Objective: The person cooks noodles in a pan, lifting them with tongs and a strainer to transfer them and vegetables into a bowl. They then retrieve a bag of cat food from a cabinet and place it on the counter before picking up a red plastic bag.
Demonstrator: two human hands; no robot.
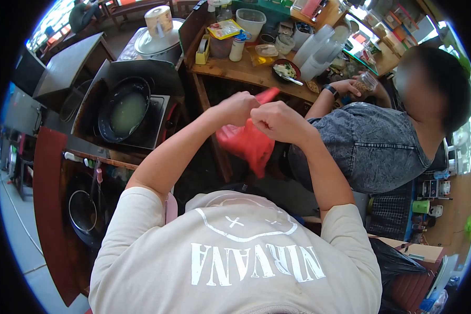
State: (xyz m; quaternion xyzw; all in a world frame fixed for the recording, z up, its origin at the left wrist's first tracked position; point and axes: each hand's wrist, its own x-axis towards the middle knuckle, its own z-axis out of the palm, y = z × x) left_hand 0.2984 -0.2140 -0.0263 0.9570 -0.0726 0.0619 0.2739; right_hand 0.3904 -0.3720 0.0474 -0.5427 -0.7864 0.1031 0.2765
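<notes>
A red plastic bag (248, 141) hangs in front of my chest, slightly blurred. My left hand (239, 108) is closed on the upper part of the bag at the left. Close beside it, my right hand (280, 120) is in a fist at the bag's right side, with red plastic showing below and behind it. What the bag contains, if anything, is hidden. Past my hands, a dark plate of food (287, 71) with a spoon sits near the front edge of the wooden counter (230, 69).
At left, a black wok (121, 109) with pale liquid sits on a stove. Another pan (82, 210) lies lower left. Close on my right, a person (369, 138) holds a clear jar (365, 83). Stacked plastic cups (315, 49) and a white tub (251, 25) crowd the counter.
</notes>
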